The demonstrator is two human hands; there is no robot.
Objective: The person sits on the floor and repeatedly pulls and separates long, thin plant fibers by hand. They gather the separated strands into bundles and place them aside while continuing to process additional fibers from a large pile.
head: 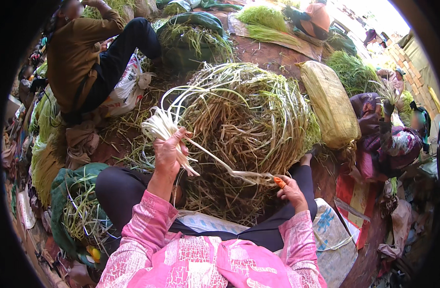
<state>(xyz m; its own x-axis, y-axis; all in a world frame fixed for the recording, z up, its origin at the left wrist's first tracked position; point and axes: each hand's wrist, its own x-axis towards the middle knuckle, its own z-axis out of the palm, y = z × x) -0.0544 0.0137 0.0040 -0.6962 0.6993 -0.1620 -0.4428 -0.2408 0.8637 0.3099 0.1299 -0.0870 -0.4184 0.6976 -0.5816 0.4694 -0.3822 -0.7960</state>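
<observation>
My left hand (170, 149) is closed around a bundle of pale plant stalks (160, 124), whose long green-white ends arch over to the right. One stalk (214, 158) runs from this hand down to my right hand (292, 192), which pinches its shrivelled, pale brown end. An orange covering (279, 182) is on a finger of the right hand. Beyond both hands lies a large round heap of long stalks (245, 118), brown at the middle and green-white around the rim. Loose plant scraps (220, 199) lie between my legs.
A yellowish woven sack (328, 104) lies right of the heap. Co-workers sit at the upper left (76, 61) and at the right (396, 140), the latter holding stalks. A green cloth bundle with scraps (85, 208) stands at lower left, a white sack (331, 244) at lower right.
</observation>
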